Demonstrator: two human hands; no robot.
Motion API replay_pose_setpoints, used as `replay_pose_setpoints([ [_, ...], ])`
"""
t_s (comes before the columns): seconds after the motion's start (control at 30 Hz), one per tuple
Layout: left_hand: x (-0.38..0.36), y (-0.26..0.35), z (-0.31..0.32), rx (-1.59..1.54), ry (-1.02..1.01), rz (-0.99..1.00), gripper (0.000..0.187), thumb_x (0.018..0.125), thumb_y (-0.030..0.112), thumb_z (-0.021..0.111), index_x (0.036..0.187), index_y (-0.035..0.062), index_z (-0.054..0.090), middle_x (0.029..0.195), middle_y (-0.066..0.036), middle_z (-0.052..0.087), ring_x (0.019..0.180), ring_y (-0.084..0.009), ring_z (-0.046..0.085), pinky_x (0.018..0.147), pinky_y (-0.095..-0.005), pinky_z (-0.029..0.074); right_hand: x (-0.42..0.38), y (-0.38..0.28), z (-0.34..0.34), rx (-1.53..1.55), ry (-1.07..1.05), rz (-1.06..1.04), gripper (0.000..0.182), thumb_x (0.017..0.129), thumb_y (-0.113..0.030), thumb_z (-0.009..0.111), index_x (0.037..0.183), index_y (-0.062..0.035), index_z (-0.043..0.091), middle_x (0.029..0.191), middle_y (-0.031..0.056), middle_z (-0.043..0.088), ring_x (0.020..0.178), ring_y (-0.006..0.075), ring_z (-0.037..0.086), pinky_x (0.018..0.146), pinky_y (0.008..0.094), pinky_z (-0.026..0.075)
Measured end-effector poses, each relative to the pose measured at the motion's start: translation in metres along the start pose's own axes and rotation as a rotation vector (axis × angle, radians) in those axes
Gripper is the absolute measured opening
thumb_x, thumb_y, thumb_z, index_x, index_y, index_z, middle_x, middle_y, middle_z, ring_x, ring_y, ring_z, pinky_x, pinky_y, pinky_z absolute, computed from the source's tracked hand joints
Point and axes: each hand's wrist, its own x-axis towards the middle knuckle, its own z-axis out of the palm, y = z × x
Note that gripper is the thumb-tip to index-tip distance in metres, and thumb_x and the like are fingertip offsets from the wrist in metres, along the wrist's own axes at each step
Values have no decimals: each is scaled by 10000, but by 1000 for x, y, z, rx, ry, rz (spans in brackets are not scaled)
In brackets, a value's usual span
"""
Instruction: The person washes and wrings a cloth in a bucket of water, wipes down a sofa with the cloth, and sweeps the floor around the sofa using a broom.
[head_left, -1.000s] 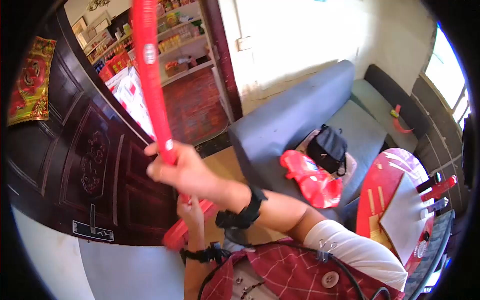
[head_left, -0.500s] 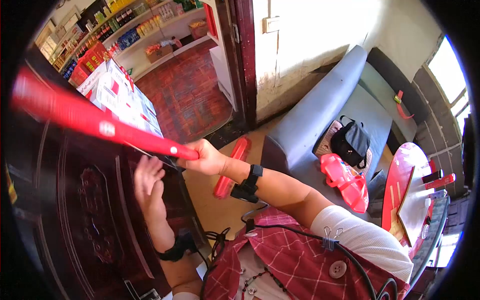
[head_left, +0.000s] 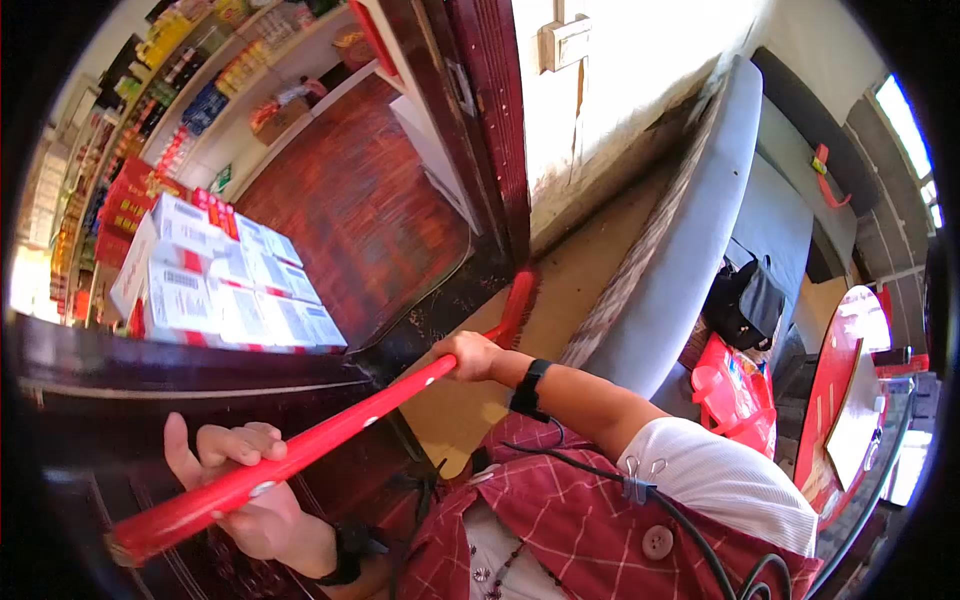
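Note:
A long red pole with white marks (head_left: 335, 431) runs slantwise from the lower left up to a red brush head (head_left: 518, 305) near the door frame. My right hand (head_left: 468, 356) is wrapped round the pole partway along, close to the brush end. Nearer the other end, my left hand (head_left: 245, 485) lies against the pole from below, its thumb or a finger raised and the others curled over the shaft. The bristles touch or nearly touch the tan floor (head_left: 450, 415) beside the doorway.
White boxes (head_left: 215, 280) are stacked beside the doorway, before stocked shelves (head_left: 215, 100). A grey sofa (head_left: 690, 250) holds a black bag (head_left: 745, 305) and a red plastic bag (head_left: 735, 395). A dark wooden door frame (head_left: 480, 130) stands ahead; a red table (head_left: 830, 390) is at right.
The pole has swung down and its brush end now points at the floor by the doorway. My left hand has moved down onto the pole. The view has shifted towards the doorway.

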Motion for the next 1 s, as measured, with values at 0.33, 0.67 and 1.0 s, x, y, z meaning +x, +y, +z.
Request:
replay_pose_setpoints([
  [0.33,104,-140,106,-338,0,-77,194,962,249,468,841,109,414,635,6,388,499,-104,366,539,-287,344,20,67,-109,-127,381,193,164,685,-222,689,792,-112,631,809,77,625,800,300,618,690,413,499],
  [0.67,140,-226,175,-581,-544,-46,270,870,292,619,869,33,544,743,-92,562,629,-212,563,673,-383,493,27,93,-183,-485,527,406,89,674,-128,614,758,-152,597,783,55,560,847,264,582,742,394,438],
  [1.0,157,-278,247,-121,-1278,120,214,755,83,713,940,31,620,1117,-204,604,1153,-387,531,943,-446,459,-18,218,-297,-784,778,452,101,635,-169,647,669,-170,553,754,29,536,786,235,587,702,383,456],
])
